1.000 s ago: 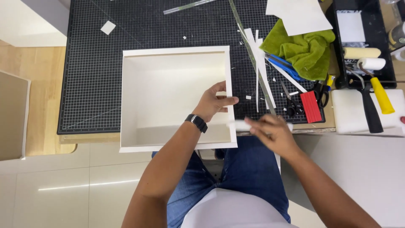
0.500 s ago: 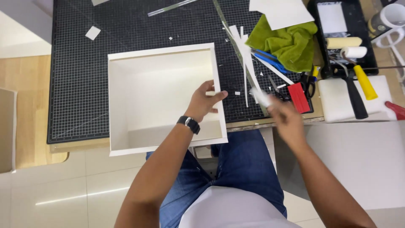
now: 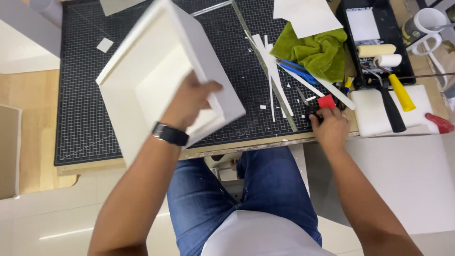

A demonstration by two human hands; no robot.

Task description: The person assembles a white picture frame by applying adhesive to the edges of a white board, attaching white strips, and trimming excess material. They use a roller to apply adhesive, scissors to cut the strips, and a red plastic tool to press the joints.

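White shallow box [image 3: 161, 80] is being held up off the black cutting mat [image 3: 85, 128], sitting at about ten o'clock from the person's lap, tilted and turned so it looks like a diamond. Its open face is pointing up toward the camera and slightly to the left; its outline is nearly square, so no clear long axis is showing, though one corner is aiming toward twelve o'clock and the near edge is running from eight o'clock up toward four o'clock.

The left hand [image 3: 189, 102] is gripping the box's near right wall, fingers curled over the rim into the inside. With only one wall pinched, the box is likely hanging off balance, so it could twist, slip, or crease at that thin wall.

The right hand [image 3: 329, 125], at about three o'clock, is closing its fingers around a small red-and-black tool [image 3: 322, 105] at the tabletop edge; the white offcut strips [image 3: 272, 76] and green cloth [image 3: 315, 50] nearby could get swept off.
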